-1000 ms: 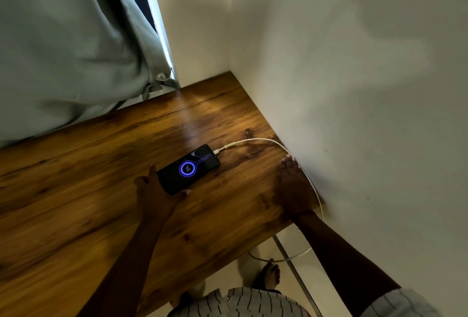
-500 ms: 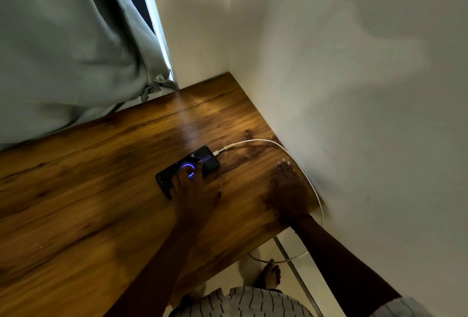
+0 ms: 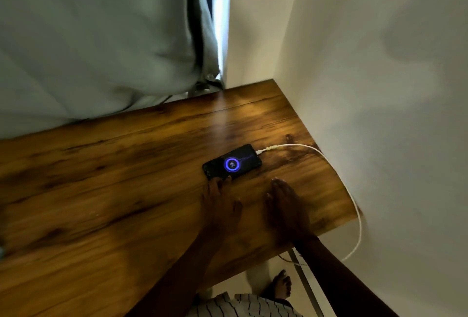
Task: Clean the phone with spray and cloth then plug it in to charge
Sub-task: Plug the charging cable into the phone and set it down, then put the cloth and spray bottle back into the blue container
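Observation:
A black phone (image 3: 232,162) lies flat on the wooden table (image 3: 114,177), its screen lit with a blue ring. A white charging cable (image 3: 336,172) is plugged into its right end and curves over the table's right edge down to the floor. My left hand (image 3: 220,205) lies flat on the table just in front of the phone, fingertips touching its near edge. My right hand (image 3: 286,207) rests flat, palm down, to the right of it, holding nothing. No spray or cloth is in view.
White walls (image 3: 367,88) close the table's right side and far corner. A pale curtain (image 3: 101,38) hangs over the far left edge. Below the near edge I see my striped clothing (image 3: 238,306), a bare foot (image 3: 281,286) and a metal table leg (image 3: 306,283).
My left hand slid back off the phone's screen toward me; only its fingertips touch the near edge now. My right hand shifted left, away from the cable. The view tilted.

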